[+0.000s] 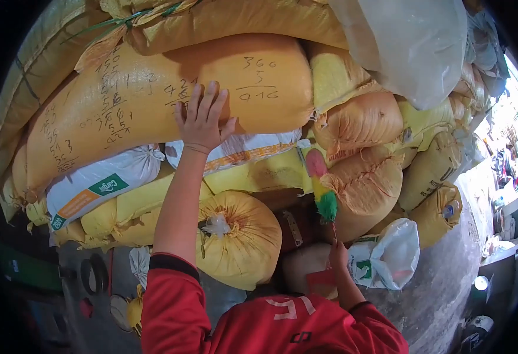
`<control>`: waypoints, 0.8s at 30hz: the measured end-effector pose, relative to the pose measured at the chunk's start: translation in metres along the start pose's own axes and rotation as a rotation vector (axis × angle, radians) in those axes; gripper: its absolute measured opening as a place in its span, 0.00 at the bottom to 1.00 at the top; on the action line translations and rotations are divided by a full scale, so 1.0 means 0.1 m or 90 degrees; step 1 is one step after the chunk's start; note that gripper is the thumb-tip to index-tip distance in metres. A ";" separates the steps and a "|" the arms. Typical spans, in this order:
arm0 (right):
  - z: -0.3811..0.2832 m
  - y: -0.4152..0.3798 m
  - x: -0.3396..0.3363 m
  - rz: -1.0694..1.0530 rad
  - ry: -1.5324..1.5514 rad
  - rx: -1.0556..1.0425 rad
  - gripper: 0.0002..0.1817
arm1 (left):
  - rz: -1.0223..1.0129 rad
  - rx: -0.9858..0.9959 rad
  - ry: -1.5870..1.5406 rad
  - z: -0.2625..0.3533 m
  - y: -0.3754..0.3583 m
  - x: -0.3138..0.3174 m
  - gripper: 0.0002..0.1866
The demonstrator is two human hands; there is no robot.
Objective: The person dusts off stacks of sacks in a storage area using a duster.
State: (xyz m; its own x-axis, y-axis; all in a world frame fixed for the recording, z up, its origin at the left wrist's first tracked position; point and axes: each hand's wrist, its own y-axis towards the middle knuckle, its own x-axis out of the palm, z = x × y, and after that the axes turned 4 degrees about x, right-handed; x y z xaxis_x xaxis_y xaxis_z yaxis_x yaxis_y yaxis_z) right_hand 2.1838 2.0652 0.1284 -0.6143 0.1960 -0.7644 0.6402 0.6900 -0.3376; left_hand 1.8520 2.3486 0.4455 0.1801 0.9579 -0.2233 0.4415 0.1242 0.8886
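Observation:
My left hand (203,121) lies flat with fingers spread on a large orange sack (271,82) covered in handwritten numbers. Low on the right, my right hand (338,256) is closed round the thin handle of a feather duster (326,203). The duster points upward, its fluffy head green, yellow and pink, in front of a bulging tan sack (362,186). Below my left forearm sits a round yellow sack (241,236) with a gathered, tied mouth.
White printed sacks (108,180) and yellow sacks (250,172) are stacked beneath the orange one. A sheet of translucent plastic (412,47) hangs at the upper right. An opened white sack (394,253) stands on the grey floor (439,283) beside my right hand.

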 end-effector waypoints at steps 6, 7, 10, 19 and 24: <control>-0.39 0.56 0.12 0.013 -0.116 -0.233 0.19 | -0.006 -0.007 -0.008 0.00 -0.01 0.00 0.27; -0.47 0.65 0.15 0.014 -0.066 -0.248 0.18 | -0.011 -0.008 -0.010 0.01 -0.02 0.00 0.27; -0.81 1.12 0.30 -0.088 -0.147 -0.173 0.20 | 0.000 -0.001 -0.003 0.00 0.00 0.01 0.27; -0.50 1.03 0.28 -0.083 -0.177 -0.345 0.19 | -0.003 0.006 -0.004 0.00 0.01 -0.01 0.27; 0.43 0.03 -0.48 -0.211 -0.284 -0.310 0.16 | 0.012 -0.006 -0.004 0.03 0.01 0.01 0.26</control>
State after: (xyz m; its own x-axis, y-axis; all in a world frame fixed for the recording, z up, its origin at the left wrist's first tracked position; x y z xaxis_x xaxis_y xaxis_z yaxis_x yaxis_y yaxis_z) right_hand 2.2352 2.0275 0.1404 -0.4272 -0.3065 -0.8506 0.1125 0.9155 -0.3863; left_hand 1.8557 2.3492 0.4450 0.1944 0.9585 -0.2087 0.4298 0.1080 0.8964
